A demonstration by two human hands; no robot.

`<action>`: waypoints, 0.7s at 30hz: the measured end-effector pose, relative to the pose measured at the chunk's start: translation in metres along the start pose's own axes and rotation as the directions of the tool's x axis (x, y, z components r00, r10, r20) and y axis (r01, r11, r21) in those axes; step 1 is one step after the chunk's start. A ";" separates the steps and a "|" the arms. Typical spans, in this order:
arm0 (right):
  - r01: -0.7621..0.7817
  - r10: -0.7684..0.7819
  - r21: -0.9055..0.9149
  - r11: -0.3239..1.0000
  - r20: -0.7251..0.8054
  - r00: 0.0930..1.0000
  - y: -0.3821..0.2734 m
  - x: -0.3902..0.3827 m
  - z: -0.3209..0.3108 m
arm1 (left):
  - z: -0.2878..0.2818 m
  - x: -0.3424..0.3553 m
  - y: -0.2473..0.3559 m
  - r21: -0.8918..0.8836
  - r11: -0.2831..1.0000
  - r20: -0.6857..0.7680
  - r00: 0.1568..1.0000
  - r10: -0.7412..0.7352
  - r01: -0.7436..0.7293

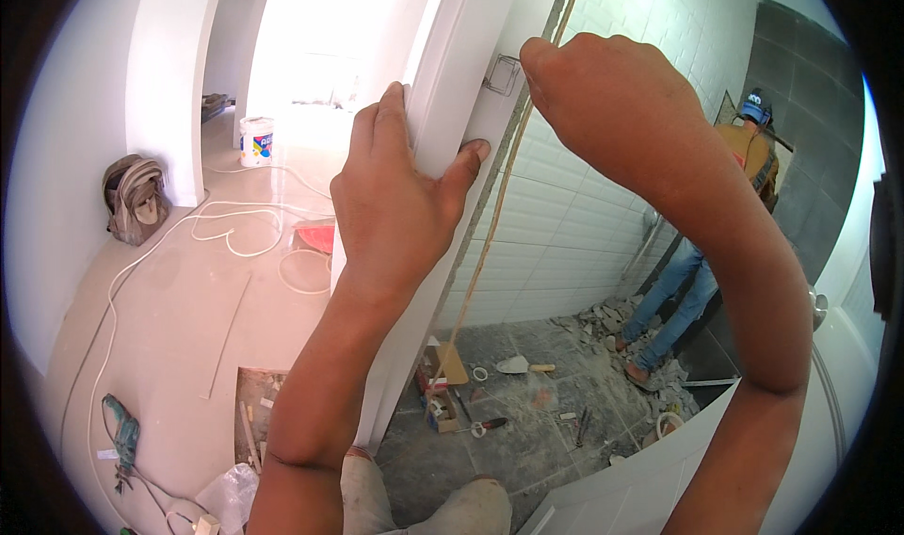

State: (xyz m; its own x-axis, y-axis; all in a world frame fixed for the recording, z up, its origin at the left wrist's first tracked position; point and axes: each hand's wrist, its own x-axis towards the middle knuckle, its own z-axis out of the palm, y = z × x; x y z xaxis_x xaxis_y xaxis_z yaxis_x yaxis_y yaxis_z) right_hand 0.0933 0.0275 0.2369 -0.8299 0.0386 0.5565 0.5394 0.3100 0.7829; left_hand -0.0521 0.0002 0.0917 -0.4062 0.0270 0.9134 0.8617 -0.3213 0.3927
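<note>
My left hand (395, 201) lies on the white door frame (400, 351), fingers stretched along it and thumb on its face near the edge. My right hand (607, 102) is closed higher up at the frame's edge, beside a small marked rectangular outline (501, 75); its fingertips are turned away, and what they hold is hidden. A thin tan strip (490, 238) runs down beside the frame's rough edge, behind my right hand at the top.
A co-worker (697, 262) in jeans stands at the tiled wall among rubble (617, 318). On the floors are a trowel (513, 365), cardboard boxes (441, 413), a green power tool (122, 431), cords, a bucket (256, 149) and a backpack (137, 196). A white door (678, 450) stands at lower right.
</note>
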 end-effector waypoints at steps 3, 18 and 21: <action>-0.086 0.080 0.042 0.995 0.136 0.988 -0.003 0.001 -0.003 | 0.000 0.000 -0.001 0.009 1.000 0.006 1.000 0.008 -0.008; 0.040 -0.038 -0.086 0.995 0.024 0.999 0.000 0.004 -0.004 | 0.001 -0.001 0.001 0.002 1.000 -0.006 1.000 -0.013 0.013; 0.011 -0.007 -0.081 0.997 0.055 0.998 -0.001 0.004 -0.004 | 0.002 -0.002 0.001 -0.031 0.999 0.000 0.999 -0.032 0.032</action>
State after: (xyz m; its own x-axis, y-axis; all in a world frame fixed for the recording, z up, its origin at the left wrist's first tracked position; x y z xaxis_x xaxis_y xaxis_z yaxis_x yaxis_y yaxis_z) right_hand 0.0901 0.0238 0.2387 -0.8402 0.0891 0.5348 0.5397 0.2320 0.8092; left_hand -0.0501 0.0013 0.0909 -0.4337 0.0369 0.9003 0.8385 -0.3493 0.4183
